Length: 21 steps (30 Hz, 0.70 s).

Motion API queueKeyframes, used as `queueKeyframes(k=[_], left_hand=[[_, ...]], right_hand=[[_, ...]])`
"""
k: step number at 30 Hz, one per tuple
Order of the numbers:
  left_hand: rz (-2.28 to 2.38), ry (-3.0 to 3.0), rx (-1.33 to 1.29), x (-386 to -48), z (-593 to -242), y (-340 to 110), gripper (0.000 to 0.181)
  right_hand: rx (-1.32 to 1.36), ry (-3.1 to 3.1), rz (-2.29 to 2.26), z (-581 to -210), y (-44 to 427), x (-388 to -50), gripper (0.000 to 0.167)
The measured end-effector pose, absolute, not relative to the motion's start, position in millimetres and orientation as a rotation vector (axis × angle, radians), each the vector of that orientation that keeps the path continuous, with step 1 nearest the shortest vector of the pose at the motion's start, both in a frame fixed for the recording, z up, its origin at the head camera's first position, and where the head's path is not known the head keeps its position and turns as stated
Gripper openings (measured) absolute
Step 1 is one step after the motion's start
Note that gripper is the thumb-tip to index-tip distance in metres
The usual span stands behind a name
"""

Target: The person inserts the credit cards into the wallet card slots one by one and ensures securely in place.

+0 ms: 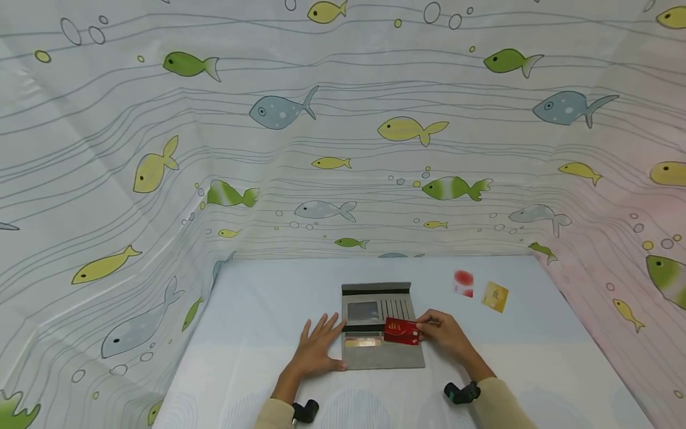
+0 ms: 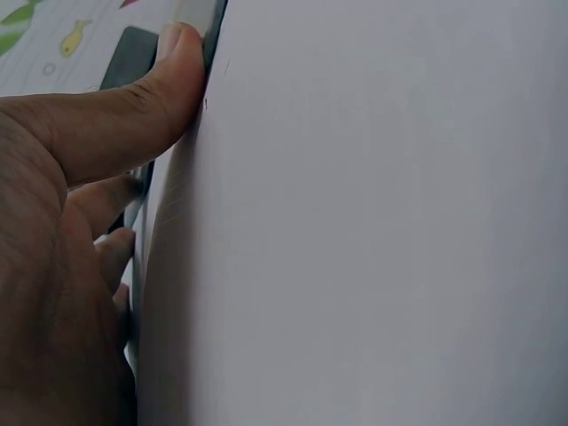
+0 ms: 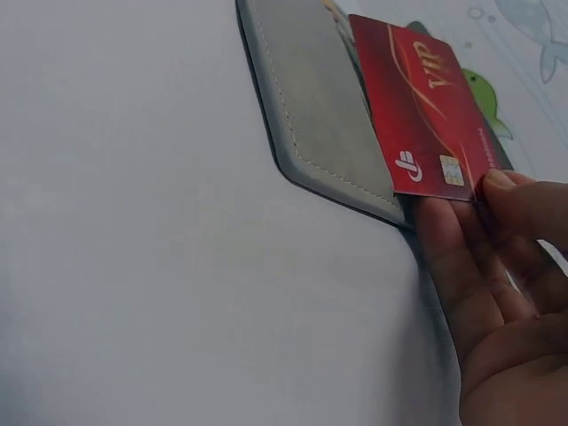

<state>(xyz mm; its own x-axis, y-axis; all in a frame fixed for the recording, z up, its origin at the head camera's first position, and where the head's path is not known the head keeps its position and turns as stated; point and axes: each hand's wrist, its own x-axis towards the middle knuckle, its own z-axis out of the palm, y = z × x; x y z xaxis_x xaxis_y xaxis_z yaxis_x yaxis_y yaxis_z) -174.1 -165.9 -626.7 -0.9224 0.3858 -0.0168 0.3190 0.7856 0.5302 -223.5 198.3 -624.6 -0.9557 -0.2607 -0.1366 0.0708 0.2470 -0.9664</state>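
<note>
A grey wallet (image 1: 383, 357) lies unfolded on the table, with a row of card slots and a clear window in its upper part. My right hand (image 1: 447, 336) pinches a red VIP card (image 1: 402, 331) by its right end, over the wallet's lower right part. In the right wrist view the thumb lies on the corner of the red card (image 3: 422, 106), fingers beneath, beside the grey wallet (image 3: 324, 115). My left hand (image 1: 317, 351) rests with spread fingers against the wallet's left edge; in the left wrist view its thumb (image 2: 142, 115) touches that edge.
A red and white card (image 1: 463, 283) and a yellow card (image 1: 495, 297) lie on the table to the right, beyond the wallet. Another card (image 1: 362, 342) shows in the wallet's lower left pocket. Fish-patterned sheeting (image 1: 375, 196) rises behind and at both sides of the table.
</note>
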Motion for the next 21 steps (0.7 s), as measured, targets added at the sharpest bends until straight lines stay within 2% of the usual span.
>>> queueKeyframes(k=[10, 21], left_hand=[[0.819, 2.848, 0.565, -175, -631, -167, 0.103], [0.829, 2.850, 0.563, -174, -629, -166, 0.103]], right_hand=[[-0.174, 2.208, -1.861, -626, 192, -218, 0.025], [-0.192, 2.370, -1.694, -625, 187, -218, 0.011]])
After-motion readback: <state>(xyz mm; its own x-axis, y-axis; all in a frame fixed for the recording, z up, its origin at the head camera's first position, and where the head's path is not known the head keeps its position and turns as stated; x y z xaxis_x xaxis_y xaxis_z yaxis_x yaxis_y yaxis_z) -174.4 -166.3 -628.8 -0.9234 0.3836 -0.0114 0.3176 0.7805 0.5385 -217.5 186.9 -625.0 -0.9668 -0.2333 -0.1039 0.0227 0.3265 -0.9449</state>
